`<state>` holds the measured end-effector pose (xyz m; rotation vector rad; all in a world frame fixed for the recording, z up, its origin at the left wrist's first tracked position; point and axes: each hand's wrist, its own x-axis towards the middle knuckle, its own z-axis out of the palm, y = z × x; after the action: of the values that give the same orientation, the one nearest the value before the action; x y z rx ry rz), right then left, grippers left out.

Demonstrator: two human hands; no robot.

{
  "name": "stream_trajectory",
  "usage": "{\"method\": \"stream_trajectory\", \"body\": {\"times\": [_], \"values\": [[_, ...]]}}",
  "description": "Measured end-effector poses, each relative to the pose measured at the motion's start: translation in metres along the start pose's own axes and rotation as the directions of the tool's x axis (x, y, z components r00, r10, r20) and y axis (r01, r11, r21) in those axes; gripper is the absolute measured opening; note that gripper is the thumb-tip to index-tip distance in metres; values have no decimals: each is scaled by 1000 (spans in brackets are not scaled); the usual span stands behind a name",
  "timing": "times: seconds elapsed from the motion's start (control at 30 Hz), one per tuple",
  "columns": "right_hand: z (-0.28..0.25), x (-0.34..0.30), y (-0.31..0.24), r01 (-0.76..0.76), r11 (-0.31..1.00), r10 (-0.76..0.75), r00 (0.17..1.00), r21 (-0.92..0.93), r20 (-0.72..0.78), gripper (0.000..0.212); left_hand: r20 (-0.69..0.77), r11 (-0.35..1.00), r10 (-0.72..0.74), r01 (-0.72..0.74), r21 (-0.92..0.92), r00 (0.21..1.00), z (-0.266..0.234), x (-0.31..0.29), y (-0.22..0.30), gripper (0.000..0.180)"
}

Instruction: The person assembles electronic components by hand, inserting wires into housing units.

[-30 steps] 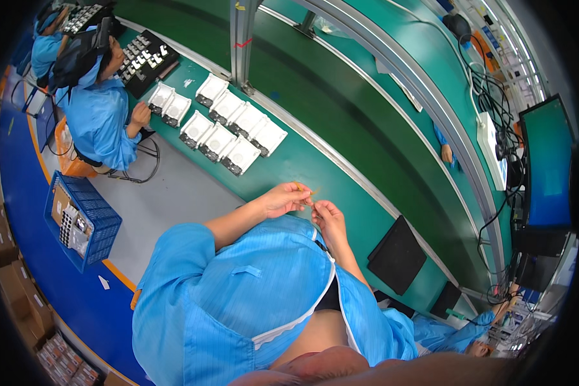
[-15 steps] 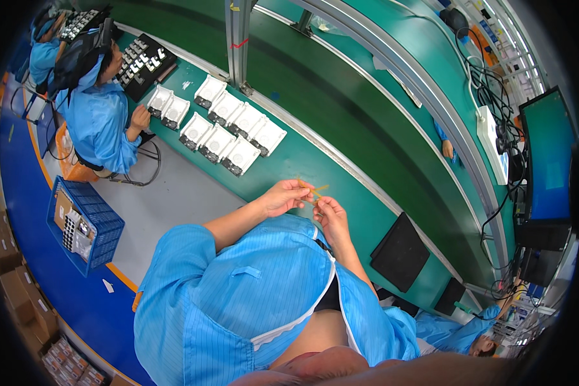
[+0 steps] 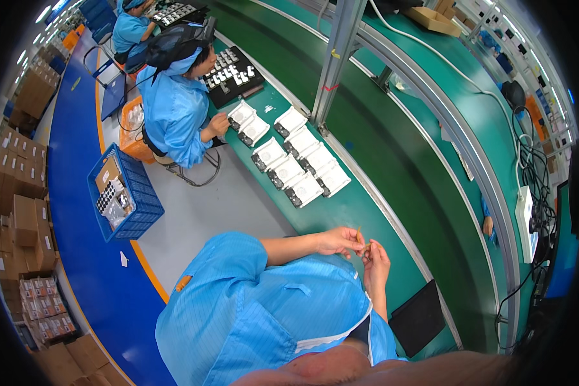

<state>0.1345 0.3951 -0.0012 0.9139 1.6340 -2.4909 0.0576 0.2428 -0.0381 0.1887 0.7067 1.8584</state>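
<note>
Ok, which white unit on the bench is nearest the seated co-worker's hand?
The leftmost white unit, one of the pair set apart; it lies right beside the co-worker's hand, all others farther off.

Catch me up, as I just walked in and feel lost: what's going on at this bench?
A person in a blue striped smock has a thin, amber-coloured strip at the bare left hand; the bare right hand is close beside it, its exact grip too small to tell. White, squarish units with dark ends lie in rows on the green bench, and a flat, black rectangular object lies to the right.
</note>
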Motion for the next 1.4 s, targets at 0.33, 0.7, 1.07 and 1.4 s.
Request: {"method": "stream_trajectory", "body": {"times": [0.33,0.7,1.07,1.4], "values": [[-4,7,-10,74,997,-73,997,32,-20,16,57,988,62,-69,140,996,-4,3,-4,11],[-16,13,-23,124,987,-118,991,105,-61,18,153,983,-150,164,-83,977,-16,3,-2,7],[-28,17,-32,190,971,-179,980,145,-87,20,1,978,-201,201,56,980,9,-5,15,24],[-23,17,-35,216,964,-207,976,158,-72,19,20,955,-208,198,221,978,2,-2,12,23]]}}
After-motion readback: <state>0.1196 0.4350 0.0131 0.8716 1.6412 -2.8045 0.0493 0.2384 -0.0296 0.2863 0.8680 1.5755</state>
